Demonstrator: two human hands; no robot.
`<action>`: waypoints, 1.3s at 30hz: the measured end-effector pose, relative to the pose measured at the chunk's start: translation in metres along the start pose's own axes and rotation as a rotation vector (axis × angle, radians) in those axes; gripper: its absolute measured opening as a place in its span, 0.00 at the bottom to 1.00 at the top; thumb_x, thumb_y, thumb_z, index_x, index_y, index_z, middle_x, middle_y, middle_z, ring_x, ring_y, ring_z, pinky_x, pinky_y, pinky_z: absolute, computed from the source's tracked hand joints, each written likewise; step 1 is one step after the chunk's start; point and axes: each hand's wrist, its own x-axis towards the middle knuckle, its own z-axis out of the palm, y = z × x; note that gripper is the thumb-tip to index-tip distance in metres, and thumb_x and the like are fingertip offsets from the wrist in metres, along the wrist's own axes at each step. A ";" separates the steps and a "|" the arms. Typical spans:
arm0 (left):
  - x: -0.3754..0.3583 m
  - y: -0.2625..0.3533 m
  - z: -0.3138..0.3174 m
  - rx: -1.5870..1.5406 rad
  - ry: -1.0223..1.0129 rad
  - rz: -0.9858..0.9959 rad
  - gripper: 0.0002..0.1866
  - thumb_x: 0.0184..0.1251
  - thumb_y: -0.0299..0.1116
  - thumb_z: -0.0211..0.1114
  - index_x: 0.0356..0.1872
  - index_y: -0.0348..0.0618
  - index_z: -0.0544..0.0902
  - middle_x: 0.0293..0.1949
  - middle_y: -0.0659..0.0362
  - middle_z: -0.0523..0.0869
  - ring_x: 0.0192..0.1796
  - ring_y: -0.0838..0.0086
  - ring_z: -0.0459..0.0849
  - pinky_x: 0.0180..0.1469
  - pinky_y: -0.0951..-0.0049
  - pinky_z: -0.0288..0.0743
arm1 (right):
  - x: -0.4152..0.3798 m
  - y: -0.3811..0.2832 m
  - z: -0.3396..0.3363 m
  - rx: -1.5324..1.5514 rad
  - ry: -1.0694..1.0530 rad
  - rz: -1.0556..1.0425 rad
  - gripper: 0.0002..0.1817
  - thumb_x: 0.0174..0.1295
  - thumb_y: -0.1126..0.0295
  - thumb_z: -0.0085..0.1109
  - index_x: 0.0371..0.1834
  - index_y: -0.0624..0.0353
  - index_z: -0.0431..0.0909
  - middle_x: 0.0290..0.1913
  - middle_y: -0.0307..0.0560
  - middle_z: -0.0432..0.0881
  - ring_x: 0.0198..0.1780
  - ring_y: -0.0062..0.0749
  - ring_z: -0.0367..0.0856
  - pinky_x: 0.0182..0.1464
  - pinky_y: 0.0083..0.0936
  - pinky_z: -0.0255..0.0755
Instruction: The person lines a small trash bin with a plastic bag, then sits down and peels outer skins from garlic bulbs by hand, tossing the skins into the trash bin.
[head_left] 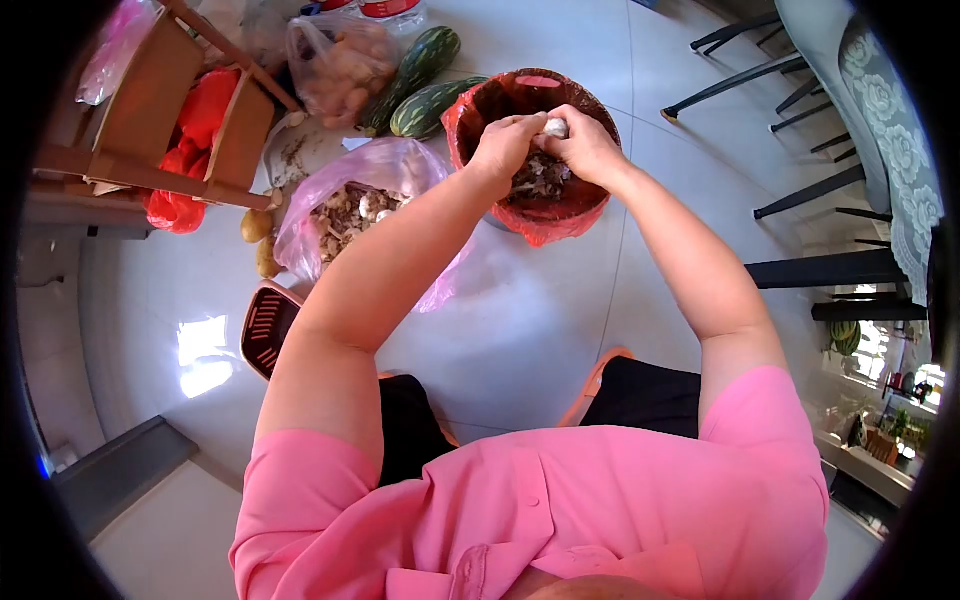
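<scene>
Over a bin [468, 120] lined with a red plastic bag, both my hands meet at a whitish garlic bulb [557, 128]. My right hand [590, 152] is closed around the bulb from the right. From the left, my left hand [505, 145] pinches at the same bulb with its fingers bent; the fingertips are partly hidden. Dry garlic skins and scraps [543, 180] lie down inside the bin. Beside my left forearm, a pink translucent plastic bag [395, 160] stands open, with garlic bulbs and loose skins [345, 222] in it.
Behind the pink bag lie green striped squashes [425, 62] and a clear bag of brownish produce [345, 75]. A wooden rack [150, 100] stands at left, near potatoes [256, 226] and a plastic basket [268, 325]. Black-legged chairs [740, 85] and a cloth-covered table [880, 110] are at right.
</scene>
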 end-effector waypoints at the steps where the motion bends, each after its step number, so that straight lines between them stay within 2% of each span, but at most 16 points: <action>1: 0.004 -0.002 -0.003 0.001 -0.001 -0.002 0.10 0.64 0.32 0.61 0.43 0.42 0.81 0.38 0.58 0.83 0.36 0.73 0.81 0.40 0.74 0.75 | -0.002 -0.004 0.000 0.001 0.001 0.002 0.20 0.56 0.58 0.63 0.45 0.60 0.72 0.38 0.52 0.82 0.42 0.46 0.81 0.45 0.37 0.72; 5: 0.007 -0.007 -0.010 0.012 0.023 0.010 0.10 0.67 0.35 0.59 0.39 0.39 0.81 0.37 0.57 0.83 0.36 0.73 0.82 0.41 0.73 0.76 | -0.006 -0.014 -0.001 -0.326 -0.003 -0.015 0.23 0.61 0.50 0.54 0.44 0.60 0.71 0.38 0.56 0.82 0.44 0.51 0.80 0.46 0.42 0.71; 7: 0.004 -0.006 -0.011 0.027 0.028 0.008 0.10 0.68 0.34 0.59 0.38 0.37 0.81 0.37 0.57 0.83 0.36 0.73 0.82 0.41 0.73 0.77 | -0.007 -0.011 0.002 -0.329 0.011 -0.214 0.20 0.63 0.52 0.52 0.44 0.59 0.71 0.33 0.56 0.82 0.39 0.52 0.81 0.42 0.43 0.72; 13: 0.001 -0.010 -0.005 -0.050 0.054 -0.058 0.10 0.70 0.33 0.57 0.39 0.36 0.80 0.39 0.56 0.83 0.38 0.71 0.82 0.44 0.69 0.78 | -0.001 -0.005 0.005 -0.339 0.129 -0.294 0.16 0.69 0.59 0.39 0.38 0.59 0.73 0.24 0.56 0.80 0.30 0.56 0.80 0.35 0.47 0.72; 17: 0.005 -0.012 -0.004 -0.140 0.131 -0.014 0.10 0.69 0.33 0.58 0.36 0.37 0.82 0.34 0.57 0.84 0.32 0.74 0.81 0.35 0.72 0.78 | 0.002 -0.012 0.003 -0.096 0.147 -0.285 0.17 0.69 0.63 0.37 0.33 0.62 0.74 0.32 0.59 0.81 0.39 0.54 0.79 0.42 0.46 0.72; 19: 0.003 -0.005 -0.004 -0.164 0.146 0.017 0.09 0.69 0.32 0.57 0.37 0.37 0.82 0.35 0.57 0.84 0.31 0.74 0.81 0.33 0.74 0.79 | 0.008 -0.004 0.003 -0.005 0.099 -0.191 0.16 0.68 0.64 0.39 0.38 0.63 0.75 0.38 0.59 0.81 0.44 0.55 0.78 0.46 0.44 0.71; 21: 0.001 0.002 -0.005 -0.007 0.167 0.082 0.10 0.70 0.33 0.56 0.41 0.38 0.80 0.39 0.57 0.84 0.39 0.74 0.83 0.41 0.73 0.80 | 0.007 0.007 0.000 -0.236 -0.027 -0.133 0.16 0.66 0.66 0.40 0.45 0.62 0.77 0.42 0.60 0.81 0.45 0.55 0.79 0.48 0.42 0.72; 23: -0.003 0.005 -0.004 -0.007 0.170 0.098 0.10 0.70 0.33 0.57 0.41 0.38 0.81 0.39 0.58 0.84 0.38 0.75 0.83 0.39 0.74 0.80 | 0.008 0.017 0.001 -0.286 -0.040 -0.148 0.18 0.64 0.67 0.40 0.51 0.62 0.76 0.47 0.60 0.80 0.46 0.56 0.79 0.50 0.43 0.71; 25: -0.003 0.003 -0.005 0.069 0.177 0.115 0.10 0.69 0.32 0.57 0.42 0.37 0.82 0.39 0.58 0.84 0.39 0.75 0.83 0.40 0.74 0.80 | 0.007 0.005 0.000 -0.025 -0.056 -0.016 0.19 0.65 0.65 0.40 0.52 0.62 0.76 0.47 0.57 0.81 0.46 0.47 0.81 0.49 0.37 0.72; 26: -0.004 0.002 -0.005 0.066 0.179 0.116 0.10 0.69 0.32 0.57 0.42 0.37 0.82 0.39 0.58 0.84 0.39 0.75 0.83 0.40 0.74 0.80 | 0.002 0.001 -0.004 0.314 -0.070 0.132 0.23 0.67 0.55 0.43 0.47 0.65 0.77 0.39 0.52 0.83 0.43 0.35 0.82 0.46 0.29 0.72; 27: -0.004 0.001 -0.004 0.070 0.164 0.135 0.10 0.69 0.32 0.58 0.42 0.36 0.82 0.38 0.57 0.85 0.39 0.74 0.83 0.41 0.73 0.80 | 0.001 -0.009 -0.008 0.312 -0.071 0.131 0.23 0.67 0.55 0.43 0.47 0.65 0.77 0.39 0.52 0.83 0.43 0.35 0.82 0.46 0.29 0.72; 29: -0.005 -0.002 -0.001 0.077 0.147 0.152 0.10 0.68 0.31 0.58 0.43 0.36 0.82 0.38 0.57 0.85 0.39 0.74 0.83 0.42 0.73 0.80 | -0.001 -0.019 -0.012 0.498 -0.336 0.417 0.30 0.67 0.44 0.42 0.37 0.66 0.76 0.31 0.46 0.81 0.37 0.25 0.78 0.42 0.23 0.69; 30: -0.010 -0.001 0.003 0.054 0.111 0.183 0.10 0.68 0.31 0.59 0.43 0.36 0.82 0.38 0.57 0.85 0.39 0.73 0.83 0.43 0.72 0.80 | 0.003 -0.004 0.000 0.404 -0.236 0.163 0.34 0.66 0.39 0.40 0.28 0.64 0.74 0.27 0.42 0.79 0.32 0.25 0.74 0.38 0.25 0.67; 33: -0.007 -0.004 0.004 0.145 0.095 0.249 0.10 0.67 0.30 0.58 0.44 0.34 0.82 0.39 0.57 0.84 0.40 0.72 0.84 0.47 0.70 0.80 | 0.010 0.006 0.012 0.171 -0.034 0.032 0.35 0.67 0.40 0.33 0.28 0.65 0.75 0.30 0.57 0.80 0.35 0.47 0.76 0.43 0.37 0.67; 36: -0.012 -0.005 0.012 -0.043 0.078 0.183 0.11 0.68 0.28 0.56 0.45 0.33 0.80 0.42 0.56 0.83 0.42 0.71 0.83 0.49 0.69 0.80 | 0.012 0.000 0.007 -0.034 0.109 0.228 0.32 0.68 0.48 0.30 0.33 0.68 0.77 0.35 0.65 0.80 0.42 0.58 0.76 0.48 0.42 0.67; 39: -0.014 -0.007 0.013 -0.213 0.124 0.094 0.11 0.69 0.27 0.54 0.46 0.32 0.79 0.46 0.54 0.82 0.45 0.70 0.82 0.50 0.68 0.80 | 0.010 -0.009 0.003 -0.127 0.067 0.129 0.27 0.67 0.56 0.32 0.37 0.68 0.79 0.39 0.66 0.80 0.47 0.59 0.76 0.51 0.43 0.68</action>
